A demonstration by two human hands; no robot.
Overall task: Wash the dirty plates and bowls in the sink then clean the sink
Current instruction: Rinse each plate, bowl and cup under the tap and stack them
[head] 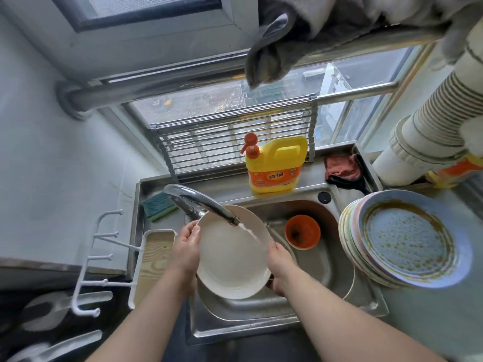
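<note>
Fingers of the left hand [186, 250] are curled over the rim of a white plate [232, 253] at its nine o'clock edge, thumb side on the face, the rest hidden behind. At the plate's four o'clock edge the rim is gripped by the right hand [280, 267], whose fingers are wrapped round the back and cannot be seen in full. The plate is held tilted above the steel sink [308, 307], and a stream of water is poured onto its two o'clock portion from the curved tap [201, 203]. An orange bowl [302, 232] with dark residue inside is seen within the basin, at three o'clock from the plate and apart from it. On the counter at three o'clock from the sink, a stack of dirty plates [407, 239] is piled, the top one blue and smeared with brownish sauce. A yellow bottle of dish soap [274, 165] with an orange pump is stood on the back ledge at twelve o'clock. A green sponge [158, 206] is laid at ten o'clock from the plate, just beside the tap's base. A reddish cloth [342, 167] is crumpled at one o'clock on the ledge, near the soap. A white rack [104, 259] with pegs is placed at nine o'clock, beside the sink.
</note>
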